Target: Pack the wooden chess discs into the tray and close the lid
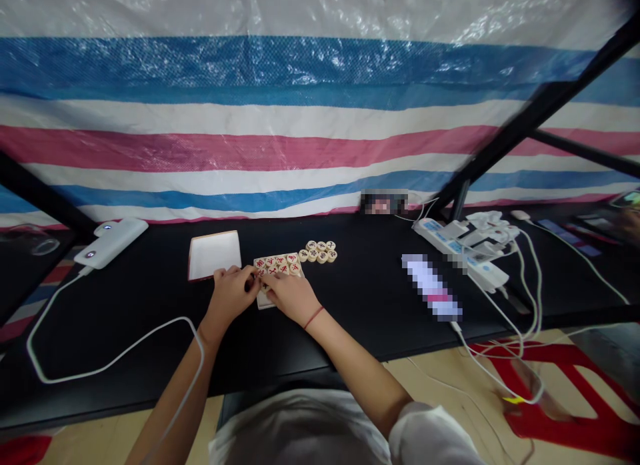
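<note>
An open shallow box [266,303] lies in front of me with rows of round wooden Chinese chess pieces [283,269] in it, their red characters facing up. My right hand [290,295] reaches over the box's front part, thumb and fingers closed about a piece with a dark mark [265,286]. At the box's left edge, my left hand [234,293] is curled, thumb and forefinger brought together; what lies between their tips is hidden. Just right of the box, more Chinese chess pieces [318,251] with black characters lie grouped in two rows on the table.
A white box lid [214,255] lies inside up on the black table [360,318]. At left is a white power bank [111,242] with a cable crossing my left forearm. A blurred-out phone [433,288] and a loaded power strip [463,255] lie right. Behind hangs a striped sheet [250,148].
</note>
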Tool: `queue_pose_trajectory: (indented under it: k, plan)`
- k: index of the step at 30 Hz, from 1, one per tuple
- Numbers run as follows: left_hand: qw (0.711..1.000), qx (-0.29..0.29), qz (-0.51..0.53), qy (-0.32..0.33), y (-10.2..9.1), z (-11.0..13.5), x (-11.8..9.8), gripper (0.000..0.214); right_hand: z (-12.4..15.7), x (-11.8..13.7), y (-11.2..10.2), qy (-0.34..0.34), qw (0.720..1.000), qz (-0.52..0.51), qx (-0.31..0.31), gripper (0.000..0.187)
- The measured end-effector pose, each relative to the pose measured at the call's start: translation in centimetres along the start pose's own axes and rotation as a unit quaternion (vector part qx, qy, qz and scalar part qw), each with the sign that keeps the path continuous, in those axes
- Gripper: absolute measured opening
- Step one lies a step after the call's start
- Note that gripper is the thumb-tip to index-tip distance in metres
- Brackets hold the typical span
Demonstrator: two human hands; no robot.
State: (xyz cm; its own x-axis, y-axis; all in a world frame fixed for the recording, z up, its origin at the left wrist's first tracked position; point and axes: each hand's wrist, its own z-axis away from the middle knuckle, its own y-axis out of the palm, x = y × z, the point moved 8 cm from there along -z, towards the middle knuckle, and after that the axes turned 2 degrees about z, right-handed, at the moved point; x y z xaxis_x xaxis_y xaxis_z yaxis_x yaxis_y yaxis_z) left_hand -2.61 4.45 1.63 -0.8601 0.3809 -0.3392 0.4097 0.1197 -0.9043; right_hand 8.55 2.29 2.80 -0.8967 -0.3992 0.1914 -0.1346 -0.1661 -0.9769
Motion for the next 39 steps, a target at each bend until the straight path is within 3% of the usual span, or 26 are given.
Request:
queue_pose_trajectory:
  k: [15, 18, 21, 23, 26, 30, 39]
  plan:
    - [1.0, 0.016, 0.022, 0.007, -0.1, 0.0, 0.0, 0.009, -0.2, -0.5, 0.1, -0.023, 0.999, -0.03, -0.019, 0.029]
    - [0.999, -0.02, 0.032, 0.013, -0.7, -0.1, 0.1, 0.012, -0.2, -3.4, -1.8, 0.006, 0.996, -0.073, -0.056, 0.026]
    - [0.996, -0.071, 0.043, 0.022, -1.5, -0.8, -0.1, 0.014, -1.2, -8.9, -4.1, 0.115, 0.986, -0.053, -0.106, 0.028]
    - [0.993, -0.102, 0.05, 0.029, -2.0, -1.6, -0.8, 0.015, -2.3, -12.2, -4.4, 0.188, 0.979, -0.026, -0.077, 0.032]
    - [0.985, -0.151, 0.076, 0.041, -2.9, -2.8, -2.1, 0.016, -4.5, -14.5, -3.7, 0.205, 0.979, -0.018, 0.007, 0.033]
    - [0.976, -0.192, 0.089, 0.052, -3.5, -3.2, -3.1, 0.02, -6.1, -14.8, -3.2, 0.186, 0.981, -0.026, 0.051, 0.026]
    - [0.974, -0.205, 0.098, 0.017, -3.0, -2.1, -1.3, 0.021, -7.3, -14.7, -2.4, 0.177, 0.98, -0.044, 0.085, 0.031]
